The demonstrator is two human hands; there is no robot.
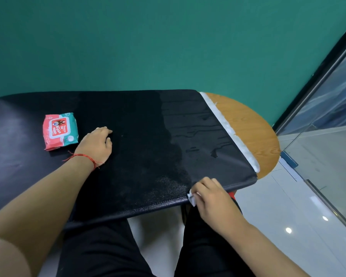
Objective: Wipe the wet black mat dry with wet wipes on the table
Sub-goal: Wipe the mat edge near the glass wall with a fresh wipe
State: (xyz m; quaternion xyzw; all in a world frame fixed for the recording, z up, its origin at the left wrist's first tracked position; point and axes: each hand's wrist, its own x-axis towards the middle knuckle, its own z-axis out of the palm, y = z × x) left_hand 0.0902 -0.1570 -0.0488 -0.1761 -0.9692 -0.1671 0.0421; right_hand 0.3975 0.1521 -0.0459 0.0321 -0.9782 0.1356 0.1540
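A large black mat (140, 136) covers most of the table. Its right part glistens with streaks and drops of water (198, 132). At the mat's near right edge my right hand (212, 198) grips a crumpled white wipe (192, 197), which touches that edge. My left hand (97, 143) rests on the mat left of centre, fingers bent down against the surface and holding nothing. A red and green pack of wet wipes (60, 130) lies on the mat just left of my left hand.
The round wooden table (252, 124) shows past the mat's right side, with a white strip (228, 128) along the mat's right edge. A green wall stands close behind. A glass partition (328, 120) and tiled floor lie to the right. My legs are under the near edge.
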